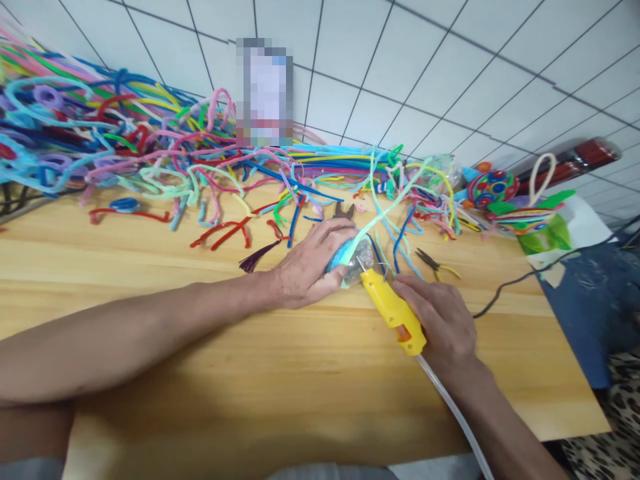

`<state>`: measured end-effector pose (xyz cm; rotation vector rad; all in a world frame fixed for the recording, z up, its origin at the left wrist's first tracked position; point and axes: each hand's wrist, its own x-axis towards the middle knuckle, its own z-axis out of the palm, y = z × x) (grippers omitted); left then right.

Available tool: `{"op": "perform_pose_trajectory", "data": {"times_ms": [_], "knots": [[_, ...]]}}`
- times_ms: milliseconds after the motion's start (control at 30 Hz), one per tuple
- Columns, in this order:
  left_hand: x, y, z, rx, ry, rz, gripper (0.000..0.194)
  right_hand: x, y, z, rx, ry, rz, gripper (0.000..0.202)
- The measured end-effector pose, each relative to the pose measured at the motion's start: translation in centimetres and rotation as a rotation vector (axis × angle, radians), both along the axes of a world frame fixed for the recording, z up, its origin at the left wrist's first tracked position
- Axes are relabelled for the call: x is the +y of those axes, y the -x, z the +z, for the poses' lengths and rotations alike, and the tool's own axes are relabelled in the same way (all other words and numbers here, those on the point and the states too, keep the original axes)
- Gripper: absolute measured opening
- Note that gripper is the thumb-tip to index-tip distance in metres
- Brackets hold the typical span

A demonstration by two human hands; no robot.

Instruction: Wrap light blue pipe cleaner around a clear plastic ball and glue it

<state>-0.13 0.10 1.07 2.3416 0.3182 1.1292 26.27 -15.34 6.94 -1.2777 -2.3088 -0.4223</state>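
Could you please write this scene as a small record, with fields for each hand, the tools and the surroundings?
Left hand: holds a clear round piece with blue fuzzy strips on one side
Right hand: grips a yellow glue gun
Gun tip: at the round piece; contact unclear
Other tool: yellow-handled pliers, lying beyond the right hand
Surface: wooden table
Also there: purple tassel
Background: colourful strip pile, tiled wall

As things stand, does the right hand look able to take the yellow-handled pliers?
Probably not immediately: the right hand holds the yellow glue gun. Otherwise the way seems free, as the pliers lie uncovered just beyond that hand.
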Motion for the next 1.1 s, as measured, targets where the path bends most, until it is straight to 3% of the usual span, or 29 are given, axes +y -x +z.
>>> {"op": "perform_pose_trajectory", "data": {"times_ms": [567,1100], "knots": [[0.1,0.0,0.0,-0.006,0.001,0.007,0.057,0.3,0.0,-0.8,0.045,-0.057,-0.005,0.049],[0.1,-0.3,-0.3,-0.004,-0.002,0.038,0.071,0.5,0.8,-0.9,0.038,-0.068,0.006,0.047]]}}
